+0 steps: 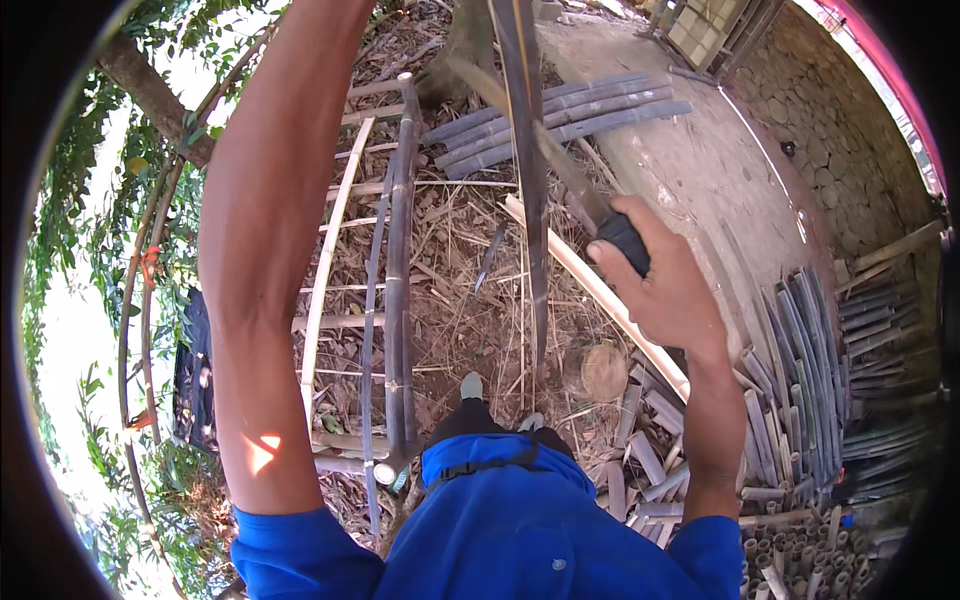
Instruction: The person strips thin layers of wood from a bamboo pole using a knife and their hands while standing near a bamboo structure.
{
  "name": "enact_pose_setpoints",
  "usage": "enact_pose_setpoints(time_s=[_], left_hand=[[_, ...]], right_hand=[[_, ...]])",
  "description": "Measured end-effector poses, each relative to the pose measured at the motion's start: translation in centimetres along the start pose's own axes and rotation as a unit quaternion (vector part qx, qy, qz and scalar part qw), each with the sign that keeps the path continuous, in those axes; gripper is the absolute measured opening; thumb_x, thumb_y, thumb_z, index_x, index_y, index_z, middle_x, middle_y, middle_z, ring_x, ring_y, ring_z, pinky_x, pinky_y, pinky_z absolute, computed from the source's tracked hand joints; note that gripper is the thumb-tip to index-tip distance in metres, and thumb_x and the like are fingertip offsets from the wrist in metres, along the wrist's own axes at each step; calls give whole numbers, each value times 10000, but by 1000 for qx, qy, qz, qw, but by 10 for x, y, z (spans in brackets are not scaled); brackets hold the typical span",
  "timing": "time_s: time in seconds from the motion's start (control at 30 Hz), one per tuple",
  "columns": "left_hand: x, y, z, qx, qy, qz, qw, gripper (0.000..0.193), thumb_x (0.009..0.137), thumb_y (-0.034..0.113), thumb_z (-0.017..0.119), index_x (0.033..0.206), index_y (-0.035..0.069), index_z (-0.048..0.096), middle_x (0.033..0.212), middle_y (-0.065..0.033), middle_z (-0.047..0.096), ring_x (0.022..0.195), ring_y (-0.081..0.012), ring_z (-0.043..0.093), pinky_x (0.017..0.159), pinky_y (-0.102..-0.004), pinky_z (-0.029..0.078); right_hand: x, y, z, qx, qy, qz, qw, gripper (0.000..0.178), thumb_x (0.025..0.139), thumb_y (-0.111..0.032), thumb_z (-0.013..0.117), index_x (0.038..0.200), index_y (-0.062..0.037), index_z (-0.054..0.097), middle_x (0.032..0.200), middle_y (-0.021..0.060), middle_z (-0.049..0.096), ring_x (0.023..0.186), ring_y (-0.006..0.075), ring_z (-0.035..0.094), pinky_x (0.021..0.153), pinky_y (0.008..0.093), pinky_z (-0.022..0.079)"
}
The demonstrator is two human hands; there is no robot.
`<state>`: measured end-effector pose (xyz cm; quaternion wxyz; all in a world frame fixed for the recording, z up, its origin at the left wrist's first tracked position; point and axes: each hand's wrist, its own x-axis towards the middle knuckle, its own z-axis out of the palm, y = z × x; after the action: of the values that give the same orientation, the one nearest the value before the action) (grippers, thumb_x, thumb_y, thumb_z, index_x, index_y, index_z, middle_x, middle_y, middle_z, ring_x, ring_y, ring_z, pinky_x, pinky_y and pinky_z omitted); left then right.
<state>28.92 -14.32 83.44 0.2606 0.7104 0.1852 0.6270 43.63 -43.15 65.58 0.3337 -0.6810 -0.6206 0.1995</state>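
My right hand [662, 283] is closed around the dark handle of a machete [570, 183]. Its blade points up and to the left, blurred by motion, and crosses a long dark bamboo strip [534, 215] that stands nearly upright in front of me. Whether the edge has entered the bamboo I cannot tell. My left arm [270, 240] reaches up past the top edge of the view, so the left hand is hidden. A pale split bamboo length [600, 285] lies slanting behind the strip and under my right hand.
Left of my feet lies a ladder-like bamboo frame [400, 270]. Dark bamboo poles [570, 120] rest farther ahead. A round wooden stump [604, 372] stands near my feet. Cut bamboo pieces [810, 370] are piled at the right. Foliage [90, 330] fills the left side.
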Motion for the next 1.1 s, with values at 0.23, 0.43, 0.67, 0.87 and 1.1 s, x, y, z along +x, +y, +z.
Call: enact_pose_setpoints(time_s=[0.23, 0.43, 0.67, 0.87, 1.1], left_hand=[[-104, -122, 1, 95, -175, -241, 950, 192, 920, 176, 725, 888, -12, 755, 745, -56, 717, 639, -111, 632, 596, -287, 496], [-125, -181, 6, -110, -120, -251, 954, 214, 940, 178, 764, 820, 8, 716, 697, -38, 684, 581, -104, 614, 485, -280, 485], [-126, -188, 22, -197, -63, -283, 937, 217, 905, 158, 805, 798, 2, 698, 583, -30, 602, 454, -88, 521, 423, -279, 482], [-125, -186, 22, -159, -72, -308, 935, 243, 886, 191, 831, 752, 15, 730, 543, 16, 535, 425, -81, 450, 402, -280, 446], [-134, -173, 29, -97, -77, -270, 955, 214, 905, 226, 819, 827, 30, 785, 515, 40, 515, 430, -55, 424, 385, -263, 311]], right_hand=[[21, 74, 84, -15, -96, 111, 989, 386, 950, -233, 681, 1240, -13, 553, 809, 197, 638, 732, 338, 647, 699, 428, 505], [42, 77, 113, -54, -122, 143, 981, 419, 948, -237, 681, 1278, -46, 507, 821, 243, 663, 749, 412, 678, 713, 492, 516], [31, 141, 159, -20, -202, 182, 962, 411, 949, -273, 669, 1204, 13, 519, 900, 295, 673, 853, 470, 683, 792, 523, 514], [5, 174, 183, 323, -246, 334, 851, 440, 944, -235, 690, 1226, 62, 530, 772, 135, 626, 553, 132, 612, 455, 326, 480], [21, 127, 175, 34, -42, 180, 982, 438, 948, -230, 709, 1281, 4, 548, 794, 223, 697, 723, 395, 730, 636, 439, 562]])
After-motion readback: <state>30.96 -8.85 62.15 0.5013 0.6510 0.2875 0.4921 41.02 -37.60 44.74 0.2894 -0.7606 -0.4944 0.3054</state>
